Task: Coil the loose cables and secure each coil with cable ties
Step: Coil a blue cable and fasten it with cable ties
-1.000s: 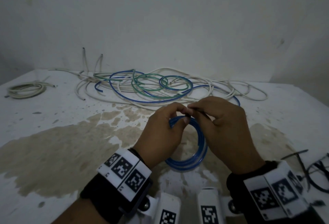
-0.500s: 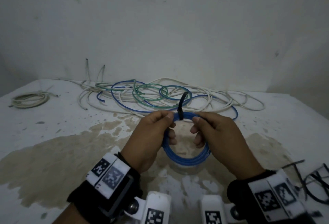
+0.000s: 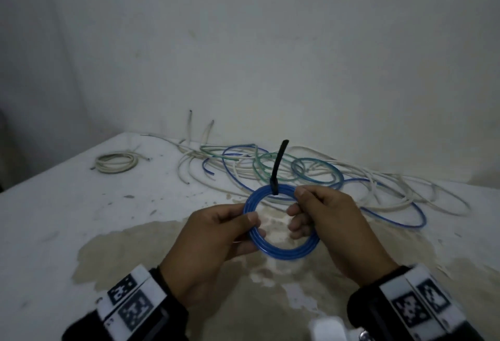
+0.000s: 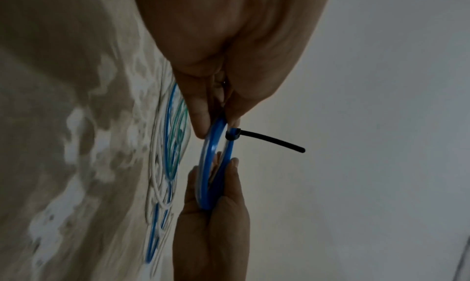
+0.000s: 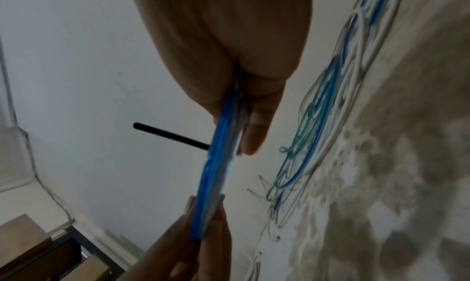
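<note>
Since half a second ago both of my hands have slid apart along the blue cable coil (image 3: 281, 235), off its far edge and onto its two sides, and the black cable tie (image 3: 277, 171) now stands free with its tail pointing up and away from me. My left hand (image 3: 216, 243) pinches the coil's left side, thumb on top and fingers curled beneath. My right hand (image 3: 332, 229) grips the coil's right side, thumb on the upper rim and fingers hooked through the ring. So the coil hangs between my hands, lifted off the worktop (image 3: 81, 219), with the tie cinched round its far edge, closer to my right thumb than to my left. From the left wrist the tie's head (image 4: 232, 134) sits tight against the blue strands just past the fingertips. Beyond the coil, loose white, blue and green cables (image 3: 311, 173) sprawl on the worktop. Far left of the coil lies a white cable coil (image 3: 116, 162). A brown stain (image 3: 130, 254) spreads under my hands.
</note>
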`<state>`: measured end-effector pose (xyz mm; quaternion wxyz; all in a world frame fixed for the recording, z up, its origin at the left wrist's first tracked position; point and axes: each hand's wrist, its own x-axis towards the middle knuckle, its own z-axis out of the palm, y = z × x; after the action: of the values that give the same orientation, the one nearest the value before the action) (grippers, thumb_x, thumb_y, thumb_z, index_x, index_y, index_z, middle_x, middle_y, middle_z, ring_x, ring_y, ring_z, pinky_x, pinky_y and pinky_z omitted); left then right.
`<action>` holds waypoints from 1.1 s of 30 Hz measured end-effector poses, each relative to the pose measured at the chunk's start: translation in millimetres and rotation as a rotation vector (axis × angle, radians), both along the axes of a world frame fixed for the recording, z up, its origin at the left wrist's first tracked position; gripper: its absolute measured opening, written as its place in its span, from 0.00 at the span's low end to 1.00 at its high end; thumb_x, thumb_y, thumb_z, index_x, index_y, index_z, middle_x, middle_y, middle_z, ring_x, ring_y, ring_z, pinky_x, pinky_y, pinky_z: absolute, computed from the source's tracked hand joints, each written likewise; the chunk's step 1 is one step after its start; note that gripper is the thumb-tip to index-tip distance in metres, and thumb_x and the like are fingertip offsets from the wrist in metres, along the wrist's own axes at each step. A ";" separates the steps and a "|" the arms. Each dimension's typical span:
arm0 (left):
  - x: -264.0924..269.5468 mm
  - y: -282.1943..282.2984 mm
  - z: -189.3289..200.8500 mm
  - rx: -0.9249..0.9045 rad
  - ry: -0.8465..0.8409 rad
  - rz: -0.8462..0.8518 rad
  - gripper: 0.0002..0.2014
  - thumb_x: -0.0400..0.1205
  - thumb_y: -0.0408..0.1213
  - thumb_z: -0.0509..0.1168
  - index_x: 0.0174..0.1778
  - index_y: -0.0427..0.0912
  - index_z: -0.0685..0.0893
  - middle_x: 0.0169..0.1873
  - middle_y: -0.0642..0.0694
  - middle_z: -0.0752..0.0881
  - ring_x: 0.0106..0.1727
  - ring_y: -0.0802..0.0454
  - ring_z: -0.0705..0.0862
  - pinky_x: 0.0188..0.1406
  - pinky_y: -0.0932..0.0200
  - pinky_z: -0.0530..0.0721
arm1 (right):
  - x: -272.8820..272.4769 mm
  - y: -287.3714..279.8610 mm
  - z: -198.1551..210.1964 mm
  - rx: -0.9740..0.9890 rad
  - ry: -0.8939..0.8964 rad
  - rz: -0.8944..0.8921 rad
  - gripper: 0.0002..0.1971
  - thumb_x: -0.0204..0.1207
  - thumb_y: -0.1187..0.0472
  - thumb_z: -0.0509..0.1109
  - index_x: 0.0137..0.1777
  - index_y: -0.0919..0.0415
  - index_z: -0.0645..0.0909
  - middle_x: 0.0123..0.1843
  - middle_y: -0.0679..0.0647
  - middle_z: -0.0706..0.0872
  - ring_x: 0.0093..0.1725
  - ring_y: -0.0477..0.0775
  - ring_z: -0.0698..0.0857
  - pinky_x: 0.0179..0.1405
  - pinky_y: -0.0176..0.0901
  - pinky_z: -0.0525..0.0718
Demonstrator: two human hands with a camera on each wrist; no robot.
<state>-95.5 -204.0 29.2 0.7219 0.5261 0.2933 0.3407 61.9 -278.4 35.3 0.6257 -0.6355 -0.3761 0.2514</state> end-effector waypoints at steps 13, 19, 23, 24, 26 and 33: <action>-106.1 229.1 6.2 -0.196 -0.123 0.542 0.06 0.84 0.31 0.61 0.45 0.33 0.81 0.29 0.42 0.89 0.34 0.53 0.87 0.25 0.66 0.86 | -36.0 138.2 -44.8 -0.133 0.163 -0.036 0.14 0.79 0.52 0.67 0.37 0.59 0.83 0.39 0.57 0.86 0.41 0.56 0.84 0.39 0.50 0.79; -118.5 317.4 -5.5 -0.241 0.112 0.636 0.12 0.86 0.32 0.58 0.36 0.35 0.76 0.22 0.40 0.79 0.10 0.56 0.76 0.09 0.67 0.75 | -38.8 160.0 -61.5 -0.098 0.317 -0.093 0.12 0.80 0.60 0.67 0.36 0.65 0.83 0.33 0.60 0.84 0.35 0.57 0.80 0.30 0.46 0.76; -114.9 340.3 -17.6 -0.271 0.212 0.638 0.13 0.87 0.32 0.57 0.36 0.35 0.74 0.27 0.41 0.75 0.21 0.50 0.74 0.08 0.68 0.73 | -36.5 162.1 -63.0 -0.084 0.432 -0.092 0.11 0.81 0.66 0.64 0.37 0.69 0.78 0.33 0.63 0.77 0.30 0.55 0.73 0.26 0.43 0.67; -113.0 342.6 -20.5 -0.264 0.237 0.657 0.13 0.87 0.32 0.57 0.36 0.34 0.74 0.26 0.40 0.76 0.22 0.49 0.75 0.07 0.67 0.73 | -35.7 162.7 -62.6 -0.083 0.440 -0.086 0.11 0.81 0.66 0.63 0.37 0.69 0.78 0.32 0.62 0.76 0.30 0.54 0.72 0.26 0.43 0.67; -111.1 346.6 -27.4 -0.232 0.291 0.693 0.13 0.86 0.31 0.59 0.35 0.34 0.75 0.16 0.42 0.79 0.15 0.51 0.78 0.06 0.65 0.74 | -34.9 162.3 -62.5 -0.090 0.440 -0.085 0.12 0.81 0.66 0.63 0.36 0.69 0.79 0.30 0.61 0.77 0.29 0.54 0.73 0.25 0.43 0.68; -117.6 354.1 -39.5 -0.146 0.460 0.716 0.11 0.82 0.30 0.66 0.33 0.32 0.78 0.11 0.45 0.79 0.10 0.55 0.77 0.15 0.62 0.81 | -33.5 160.7 -64.6 -0.082 0.436 -0.075 0.12 0.81 0.66 0.63 0.35 0.68 0.78 0.30 0.61 0.76 0.28 0.54 0.73 0.24 0.43 0.70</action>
<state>-213.1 150.1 -10.4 0.5090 0.4009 0.6342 0.4219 28.4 -117.7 -29.3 0.6747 -0.6047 -0.1974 0.3745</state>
